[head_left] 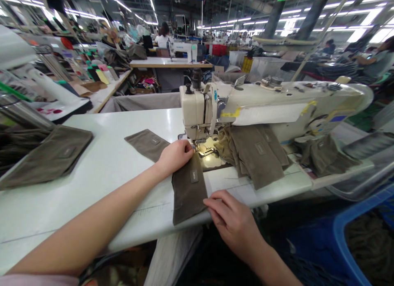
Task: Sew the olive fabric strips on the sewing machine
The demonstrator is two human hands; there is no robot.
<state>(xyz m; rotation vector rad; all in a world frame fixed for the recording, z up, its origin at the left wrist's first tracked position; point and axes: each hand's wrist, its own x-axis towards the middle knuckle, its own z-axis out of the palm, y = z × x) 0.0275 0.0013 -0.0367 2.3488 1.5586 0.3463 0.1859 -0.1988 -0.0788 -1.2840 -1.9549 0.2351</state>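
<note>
A dark olive fabric piece (189,195) with a small label lies under the needle area of a cream sewing machine (193,109), its near end at the table's front edge. My left hand (176,155) is closed, fingertips pinched at the cloth's upper edge beside the presser foot. At the piece's right edge, my right hand (232,218) pinches the fabric between thumb and fingers. Another labelled olive piece (146,142) extends to the left behind my left hand; whether the two are joined is hidden.
Folded olive pieces (255,154) lie right of the needle, under the machine arm. More olive fabric (52,154) lies at the table's left. A blue crate (341,224) with cloth stands at lower right. Other workstations and people are farther back.
</note>
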